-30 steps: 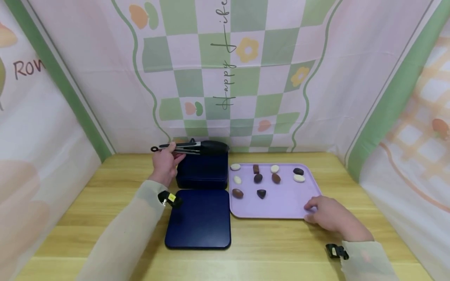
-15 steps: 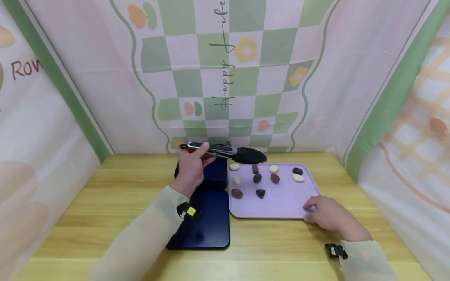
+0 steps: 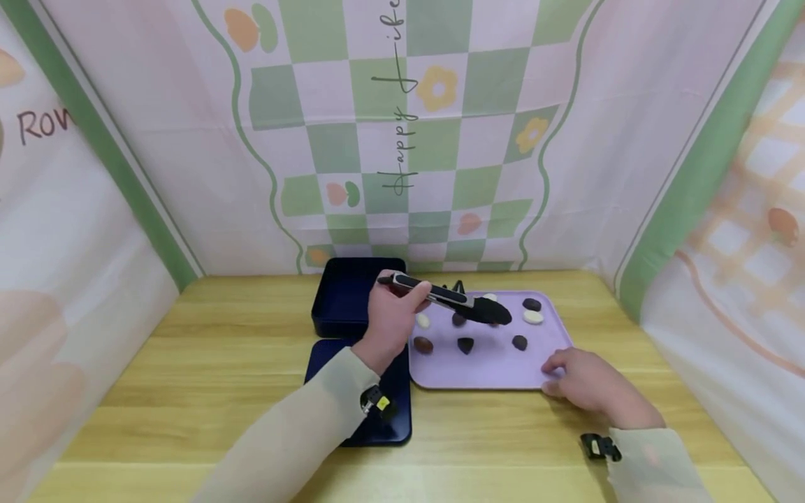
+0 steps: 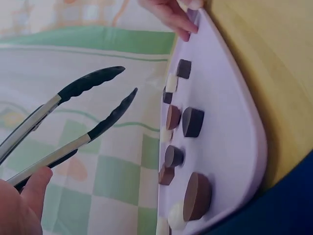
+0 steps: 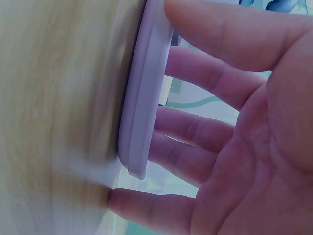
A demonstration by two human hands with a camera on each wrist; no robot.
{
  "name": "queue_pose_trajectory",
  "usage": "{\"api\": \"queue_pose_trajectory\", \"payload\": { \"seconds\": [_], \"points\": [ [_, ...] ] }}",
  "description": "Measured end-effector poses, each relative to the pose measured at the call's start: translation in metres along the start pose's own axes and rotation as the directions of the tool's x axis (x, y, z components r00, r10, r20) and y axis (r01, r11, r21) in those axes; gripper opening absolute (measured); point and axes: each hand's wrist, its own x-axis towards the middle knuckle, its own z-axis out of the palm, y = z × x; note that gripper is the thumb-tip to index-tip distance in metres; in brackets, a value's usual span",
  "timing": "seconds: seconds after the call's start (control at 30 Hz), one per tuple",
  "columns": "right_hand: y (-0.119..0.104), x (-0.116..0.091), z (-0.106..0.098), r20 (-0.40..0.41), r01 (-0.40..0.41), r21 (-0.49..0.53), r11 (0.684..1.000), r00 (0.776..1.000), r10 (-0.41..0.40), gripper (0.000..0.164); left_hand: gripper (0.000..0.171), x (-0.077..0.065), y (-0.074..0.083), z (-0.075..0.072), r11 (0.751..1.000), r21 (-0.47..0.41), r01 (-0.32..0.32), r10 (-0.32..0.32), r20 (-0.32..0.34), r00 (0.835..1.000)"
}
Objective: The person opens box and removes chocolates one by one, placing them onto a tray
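My left hand [image 3: 390, 318] grips black-and-silver kitchen tongs [image 3: 440, 293] over the lilac tray [image 3: 490, 374]. In the left wrist view the tongs' black tips stand apart with nothing between them. Chocolates in dark, brown and white lie in rows on the tray; the tongs hide some in the head view. A dark chocolate [image 3: 519, 342] lies alone toward the tray's right side. At the tray's near right corner my right hand [image 3: 591, 384] holds the rim, thumb outside and fingers reaching over it. The right wrist view shows this rim and the little finger touching the table.
A dark blue open box [image 3: 333, 318] stands left of the tray, at the back. Its matching flat lid [image 3: 390, 419] lies in front, partly under my left forearm. The wooden table [image 3: 207, 363] meets fabric walls behind and at both sides.
My left hand has carried the tongs rightward from over the box to over the tray. A dark chocolate now lies on a spot that was bare. The right hand has stayed still.
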Motion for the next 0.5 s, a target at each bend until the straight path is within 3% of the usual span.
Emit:
{"api": "queue_pose_trajectory", "payload": {
  "seconds": [0.27,0.5],
  "points": [
    [0.001,0.0,0.001,-0.004,0.01,0.003,1.0,1.0,-0.01,0.028,0.033,-0.018,-0.013,0.014,0.966,0.239,-0.099,0.072,0.119,0.99],
    [0.003,0.0,0.002,-0.017,0.028,0.006,1.0,0.999,-0.028,0.027,0.04,-0.034,-0.025,0.033,0.962,0.243,-0.122,0.063,0.236,0.97]
  ]
}}
